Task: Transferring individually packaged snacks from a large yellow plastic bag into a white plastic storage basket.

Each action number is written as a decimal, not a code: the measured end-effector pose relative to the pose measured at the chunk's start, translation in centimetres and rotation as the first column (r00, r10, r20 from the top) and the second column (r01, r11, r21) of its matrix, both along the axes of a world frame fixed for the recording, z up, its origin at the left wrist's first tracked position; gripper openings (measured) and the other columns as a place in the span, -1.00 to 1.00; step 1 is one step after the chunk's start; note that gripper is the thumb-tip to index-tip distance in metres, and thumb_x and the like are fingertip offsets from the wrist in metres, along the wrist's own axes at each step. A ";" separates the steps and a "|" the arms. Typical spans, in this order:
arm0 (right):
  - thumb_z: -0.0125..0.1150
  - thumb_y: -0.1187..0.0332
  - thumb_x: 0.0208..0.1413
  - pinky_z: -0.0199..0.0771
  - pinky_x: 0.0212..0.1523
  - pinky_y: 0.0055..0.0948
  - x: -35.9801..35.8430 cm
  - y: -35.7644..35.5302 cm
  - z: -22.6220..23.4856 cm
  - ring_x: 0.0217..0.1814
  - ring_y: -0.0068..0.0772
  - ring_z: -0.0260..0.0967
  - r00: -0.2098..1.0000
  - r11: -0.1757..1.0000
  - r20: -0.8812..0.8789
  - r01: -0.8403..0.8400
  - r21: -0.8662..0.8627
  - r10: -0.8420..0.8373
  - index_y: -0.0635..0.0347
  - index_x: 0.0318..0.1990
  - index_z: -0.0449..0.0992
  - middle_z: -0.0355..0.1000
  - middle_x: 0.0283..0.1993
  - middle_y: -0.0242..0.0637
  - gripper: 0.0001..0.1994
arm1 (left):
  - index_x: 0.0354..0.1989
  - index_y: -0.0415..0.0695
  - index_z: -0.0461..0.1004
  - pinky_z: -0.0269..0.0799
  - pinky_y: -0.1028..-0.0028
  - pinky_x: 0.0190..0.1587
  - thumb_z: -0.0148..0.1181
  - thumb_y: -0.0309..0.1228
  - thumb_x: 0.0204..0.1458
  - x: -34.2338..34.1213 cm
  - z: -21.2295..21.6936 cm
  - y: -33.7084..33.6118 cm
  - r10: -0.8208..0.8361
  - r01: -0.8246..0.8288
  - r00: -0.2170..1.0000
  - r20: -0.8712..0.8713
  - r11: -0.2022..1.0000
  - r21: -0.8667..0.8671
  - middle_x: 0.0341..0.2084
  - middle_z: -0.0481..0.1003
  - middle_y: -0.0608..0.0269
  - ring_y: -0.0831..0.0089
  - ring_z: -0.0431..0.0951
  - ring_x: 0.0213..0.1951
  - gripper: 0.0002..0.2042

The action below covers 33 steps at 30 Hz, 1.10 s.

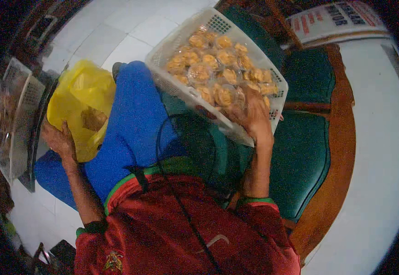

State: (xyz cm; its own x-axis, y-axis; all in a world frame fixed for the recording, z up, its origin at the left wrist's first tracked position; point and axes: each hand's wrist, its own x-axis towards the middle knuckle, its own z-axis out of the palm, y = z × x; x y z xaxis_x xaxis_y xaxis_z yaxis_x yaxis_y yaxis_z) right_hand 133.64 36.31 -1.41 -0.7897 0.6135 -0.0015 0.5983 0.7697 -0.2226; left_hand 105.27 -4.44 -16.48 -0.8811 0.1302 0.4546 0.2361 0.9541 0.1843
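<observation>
My left hand [60, 140] is at the side of a yellow plastic bag [78, 89] that lies against my left thigh. Its thumb is on the bag and the other fingers are partly hidden along the edge. A brownish item [94, 119] shows inside the bag, too unclear to name. My right hand [254, 117] reaches over the near rim of a white plastic basket [172, 85], its fingers curled around a clear-wrapped snack pack [239, 97]. Several more round, golden-orange snack packs [209, 61] fill the basket; their exact kind is unclear.
The basket rests tilted on a green-cushioned wooden bench [302, 160], beside my blue-clad legs [135, 101]. At the far left stands another pale basket [27, 101] with packed goods. A dark cord [181, 201] hangs down my front. White floor tiles [112, 39] lie beyond.
</observation>
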 end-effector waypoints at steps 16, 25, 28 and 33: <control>0.30 0.20 -0.15 0.42 -0.20 -0.06 -3.6 4.7 -5.7 -0.11 0.09 0.41 0.911 0.969 0.365 -0.235 0.070 0.195 0.23 0.07 0.27 0.31 -0.01 0.09 -0.40 | -0.43 -0.15 0.59 0.46 0.15 -0.34 0.24 -0.18 -0.30 11.4 9.8 35.9 -0.845 0.940 0.089 0.527 0.245 0.235 -0.47 0.54 -0.01 0.06 0.56 -0.42 -0.69; 0.41 0.14 -0.26 0.39 -0.04 -0.19 0.0 8.1 -4.4 0.00 -0.09 0.36 0.990 0.995 0.103 -0.100 0.019 0.097 0.20 0.15 0.27 0.40 -0.07 -0.02 -0.25 | -0.35 -0.16 0.53 0.39 0.09 -0.29 0.26 -0.24 -0.33 14.2 7.1 37.2 -0.945 0.956 0.019 0.326 0.112 0.271 -0.39 0.52 0.01 0.05 0.51 -0.27 -0.66; 0.39 0.16 -0.16 0.44 -0.06 -0.20 -0.6 7.2 -1.9 0.05 -0.15 0.33 0.907 0.868 -0.415 -0.153 -0.472 -0.066 0.22 0.17 0.25 0.35 0.04 -0.09 -0.29 | -0.17 -0.18 0.46 0.37 0.09 -0.15 0.29 -0.17 -0.30 12.4 5.0 34.9 -0.986 0.931 0.163 -0.041 0.140 0.338 -0.29 0.49 -0.02 0.02 0.46 -0.13 -0.52; 0.34 0.22 -0.17 0.31 0.06 -0.27 -5.6 -2.1 3.7 0.09 -0.21 0.25 0.774 0.904 -0.633 -0.289 -0.316 0.026 0.25 0.15 0.27 0.25 0.12 -0.09 -0.33 | 0.01 -0.21 0.30 0.43 0.22 -0.09 0.36 -0.14 -0.28 6.8 12.4 18.8 -0.747 0.492 0.657 0.106 0.531 0.690 -0.25 0.46 -0.04 0.09 0.49 -0.15 -0.35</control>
State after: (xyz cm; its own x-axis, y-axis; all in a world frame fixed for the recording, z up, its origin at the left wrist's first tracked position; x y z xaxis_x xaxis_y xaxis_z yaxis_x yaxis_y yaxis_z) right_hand 128.00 34.17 2.34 -0.7889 0.5335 0.3049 0.1150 0.6156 -0.7797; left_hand 112.12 14.36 -4.11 -0.7745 0.5445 0.3220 0.5191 0.2562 0.8154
